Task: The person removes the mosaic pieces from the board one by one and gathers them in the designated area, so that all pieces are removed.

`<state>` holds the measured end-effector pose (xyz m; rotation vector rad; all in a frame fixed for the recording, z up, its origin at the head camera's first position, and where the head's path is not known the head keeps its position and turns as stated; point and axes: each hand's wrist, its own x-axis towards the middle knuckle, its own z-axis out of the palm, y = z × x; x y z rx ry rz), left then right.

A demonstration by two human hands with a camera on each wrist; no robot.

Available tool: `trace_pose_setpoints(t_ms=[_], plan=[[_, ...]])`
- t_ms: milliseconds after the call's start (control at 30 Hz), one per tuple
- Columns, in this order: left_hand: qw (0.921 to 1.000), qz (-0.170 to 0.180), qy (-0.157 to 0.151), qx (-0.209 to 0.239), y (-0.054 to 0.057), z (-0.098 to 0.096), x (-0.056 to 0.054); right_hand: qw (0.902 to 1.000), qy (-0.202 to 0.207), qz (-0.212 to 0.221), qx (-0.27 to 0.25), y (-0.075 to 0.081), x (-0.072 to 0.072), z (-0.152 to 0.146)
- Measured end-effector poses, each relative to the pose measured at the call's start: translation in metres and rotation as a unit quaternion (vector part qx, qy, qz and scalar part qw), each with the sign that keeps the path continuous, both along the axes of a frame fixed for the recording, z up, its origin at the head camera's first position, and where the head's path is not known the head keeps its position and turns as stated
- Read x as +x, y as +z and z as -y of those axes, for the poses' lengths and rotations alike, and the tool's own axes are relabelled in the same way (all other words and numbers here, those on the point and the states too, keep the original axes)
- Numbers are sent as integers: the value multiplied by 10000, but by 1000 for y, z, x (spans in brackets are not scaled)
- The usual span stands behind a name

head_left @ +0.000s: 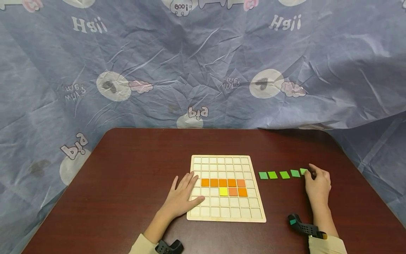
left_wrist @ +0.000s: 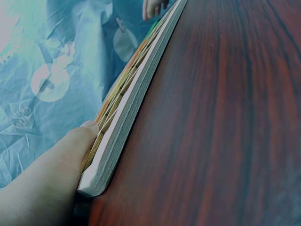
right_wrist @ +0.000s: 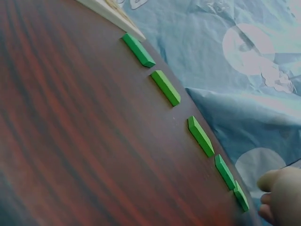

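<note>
A pale wooden grid board [head_left: 228,222] lies on the table with orange, salmon and yellow square tiles in two of its rows. Across its left edge rests my left hand [head_left: 181,197], fingers spread and thumb on the lower cells; the left wrist view shows the thumb [left_wrist: 77,146] against the board's side. To the right of the board runs a row of several green tiles [head_left: 284,175]. My right hand [head_left: 318,185] is at the row's far right end, thumb and forefinger bent beside the last light green tile [right_wrist: 241,197]. In the right wrist view that tile lies on the table, apart from the fingertips.
The dark reddish-brown table [head_left: 133,169] has rounded far corners. Behind it hangs a wrinkled blue-grey printed cloth [head_left: 177,63]. Each wrist wears a black strap device, the right one [head_left: 304,227] close above the table.
</note>
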<state>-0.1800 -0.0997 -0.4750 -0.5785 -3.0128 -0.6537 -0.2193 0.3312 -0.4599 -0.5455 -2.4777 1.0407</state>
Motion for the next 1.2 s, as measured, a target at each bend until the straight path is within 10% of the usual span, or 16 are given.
trace_pose_setpoints(t_ms=[400,1200], plan=[[10000,-55,3,-53,-1,0,0,9976,60,-652,217,15,0,18],[10000,-92,-22,-7,-3,0,-1,9932,851,-500,615,31,0,59]])
